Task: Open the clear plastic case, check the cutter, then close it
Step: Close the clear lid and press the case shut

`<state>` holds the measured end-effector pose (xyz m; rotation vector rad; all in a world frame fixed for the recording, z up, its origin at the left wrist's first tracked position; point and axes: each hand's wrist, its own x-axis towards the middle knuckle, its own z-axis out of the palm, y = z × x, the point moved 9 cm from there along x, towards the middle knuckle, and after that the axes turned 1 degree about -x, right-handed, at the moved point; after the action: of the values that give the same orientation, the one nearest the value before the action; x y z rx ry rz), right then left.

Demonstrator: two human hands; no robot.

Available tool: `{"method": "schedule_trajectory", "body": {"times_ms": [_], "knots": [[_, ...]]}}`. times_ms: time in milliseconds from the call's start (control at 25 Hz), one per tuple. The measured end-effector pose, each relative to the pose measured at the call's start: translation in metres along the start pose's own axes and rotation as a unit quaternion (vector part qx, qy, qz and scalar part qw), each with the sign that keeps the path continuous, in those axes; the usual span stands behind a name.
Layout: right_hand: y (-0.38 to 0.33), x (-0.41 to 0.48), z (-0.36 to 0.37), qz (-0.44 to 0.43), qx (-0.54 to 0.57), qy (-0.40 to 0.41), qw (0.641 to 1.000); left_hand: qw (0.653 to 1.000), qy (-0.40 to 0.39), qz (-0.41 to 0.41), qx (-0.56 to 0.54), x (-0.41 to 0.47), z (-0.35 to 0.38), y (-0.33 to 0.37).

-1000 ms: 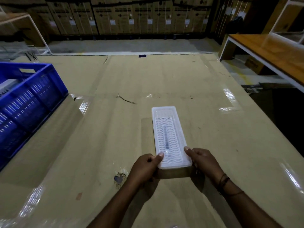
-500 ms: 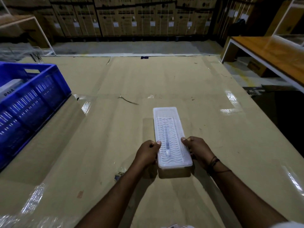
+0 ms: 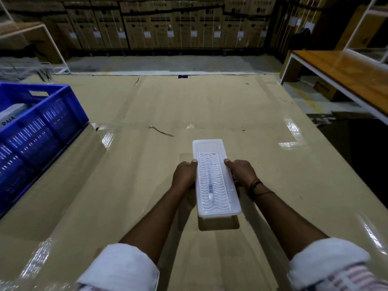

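Long clear plastic case w/ wavy-ribbed lid (image 3: 214,177) sits centre-near, long axis running near-to-far, on a cardboard-covered work surface (image 3: 262,143) w/ glossy tape strips. Lid looks shut. Near end casts a dark shadow on the cardboard just below it, so that end seems raised off the surface; far end contact can't be told.

Slim cutter (image 3: 210,185) visible thru lid, lying lengthwise along the middle, nearer the near half. Detail blurred.

Left hand (image 3: 184,175) on case's left long edge, about mid-length; fingers curled round the side, thumb tip on the lid rim. Closed on the case. Right hand (image 3: 241,172) mirrors it on the right long edge, fingers wrapped down the side, thumb on the rim, also gripping. Case lies between the two hands, both touching it; far third of case sticks out beyond the fingers, near third runs back btwn the wrists. Dark cord bracelets (image 3: 255,185) on right wrist. Rolled white sleeves (image 3: 123,267) at bottom of view.

Left, well apart: blue slotted plastic crate (image 3: 42,122), white box inside. Far: row of stacked brown cartons (image 3: 168,22). Right-far: wooden-topped bench w/ white frame (image 3: 346,70).
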<state>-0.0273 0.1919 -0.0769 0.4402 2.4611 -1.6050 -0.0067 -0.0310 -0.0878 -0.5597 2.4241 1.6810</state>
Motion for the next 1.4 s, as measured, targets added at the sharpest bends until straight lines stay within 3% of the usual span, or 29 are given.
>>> {"method": "schedule_trajectory", "body": {"times_ms": [240, 480, 880, 1200, 1400], "knots": [[0.008, 0.011, 0.005, 0.037, 0.019, -0.021, 0.999, 0.998, -0.032, -0.036, -0.041, 0.015, 0.011, -0.010], [-0.012, 0.024, 0.007, 0.059, 0.110, -0.036, 0.992, 0.980, -0.012, -0.112, -0.167, 0.029, 0.001, -0.005], [-0.011, 0.115, 0.026, 0.094, 0.156, 0.004, 0.983, 0.971, 0.030, -0.124, -0.204, 0.088, 0.003, 0.004], [-0.028, 0.112, 0.026, 0.094, 0.122, 0.004, 0.988, 0.971, 0.059, -0.124, -0.195, 0.104, 0.003, 0.011], [-0.023, 0.112, 0.024, 0.097, 0.158, 0.011, 0.983, 0.972, 0.060, -0.125, -0.187, 0.109, 0.003, 0.007]]}}
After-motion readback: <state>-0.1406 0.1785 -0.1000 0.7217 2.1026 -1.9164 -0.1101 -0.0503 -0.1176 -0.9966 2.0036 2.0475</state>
